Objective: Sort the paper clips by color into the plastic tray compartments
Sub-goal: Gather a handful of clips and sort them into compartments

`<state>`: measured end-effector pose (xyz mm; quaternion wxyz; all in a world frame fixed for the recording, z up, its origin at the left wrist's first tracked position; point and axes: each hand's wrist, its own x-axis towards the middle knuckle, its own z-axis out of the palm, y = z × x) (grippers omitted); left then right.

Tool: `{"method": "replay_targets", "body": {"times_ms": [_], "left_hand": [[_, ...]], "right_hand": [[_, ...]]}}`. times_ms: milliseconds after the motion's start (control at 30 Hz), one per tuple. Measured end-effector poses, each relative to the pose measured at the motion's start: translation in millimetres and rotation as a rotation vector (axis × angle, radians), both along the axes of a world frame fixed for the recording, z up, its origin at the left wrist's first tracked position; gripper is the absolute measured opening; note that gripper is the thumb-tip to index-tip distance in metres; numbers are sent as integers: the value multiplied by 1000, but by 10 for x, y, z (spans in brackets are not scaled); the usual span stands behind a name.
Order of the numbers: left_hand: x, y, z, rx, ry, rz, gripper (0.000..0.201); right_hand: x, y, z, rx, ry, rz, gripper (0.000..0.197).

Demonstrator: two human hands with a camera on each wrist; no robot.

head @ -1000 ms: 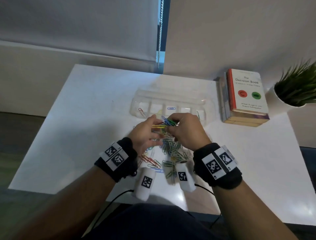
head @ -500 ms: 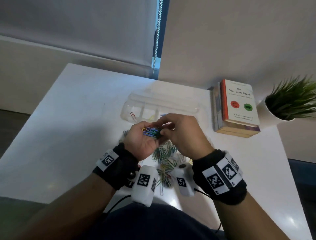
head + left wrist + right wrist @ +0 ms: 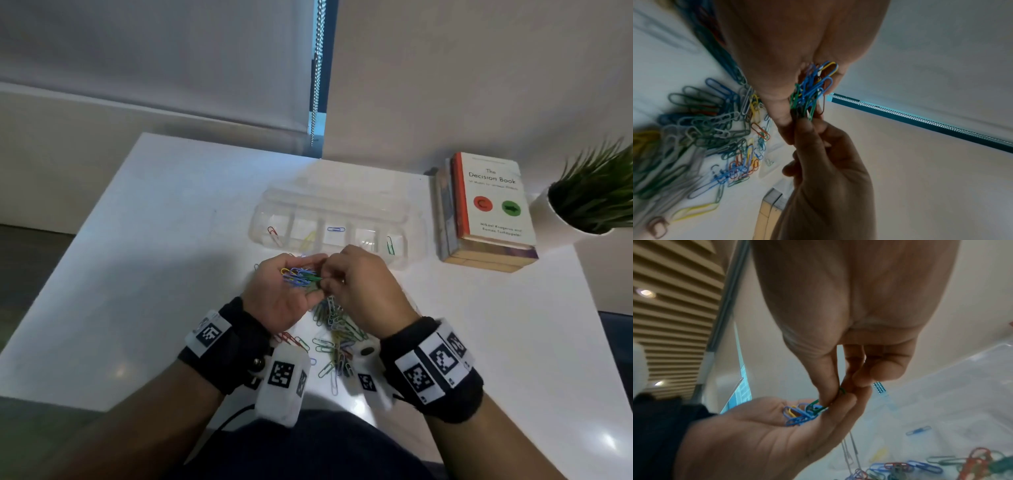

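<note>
While the left hand (image 3: pixel 284 291) cups a mixed clip bundle (image 3: pixel 299 275), the right hand (image 3: pixel 363 287) pinches a green clip (image 3: pixel 841 391); next, judged: carry it to the tray's (image 3: pixel 414 236) far-right compartment.

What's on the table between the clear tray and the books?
Nothing: in the head view, only bare white table lies between the plastic tray and the stack of books.
</note>
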<state>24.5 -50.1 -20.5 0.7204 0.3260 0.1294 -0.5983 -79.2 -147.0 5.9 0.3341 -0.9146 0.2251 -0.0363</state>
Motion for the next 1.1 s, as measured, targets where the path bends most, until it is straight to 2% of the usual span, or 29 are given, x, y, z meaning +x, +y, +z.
{"method": "replay_targets", "body": {"times_ms": [133,300,433,667,800,900,1100], "left_hand": [[26,38,13,53,-35,-51,35],[101,58,-12,90,-28,-41,39],[139,75,-21,111,-57,-51,33],[161,99,34,160,-225,-198,17],[190,125,-33,136,-288,-241,10],[200,123,-47,141,-331,-227,14],[229,138,-37,169,-495,-234,17]], "right_hand": [[-44,-51,-10,117,-27,-34,6],[-45,-130,-47,346,-112,-208,12],[-30,-163,-71,466,-89,-243,15],[-8,-148,-71,424,-128,-245,22],[-9,-146,-58,465,-166,-285,13],[-19,-143,-52,608,-223,-345,5],[-26,-161,-45,600,-312,-376,10]]}}
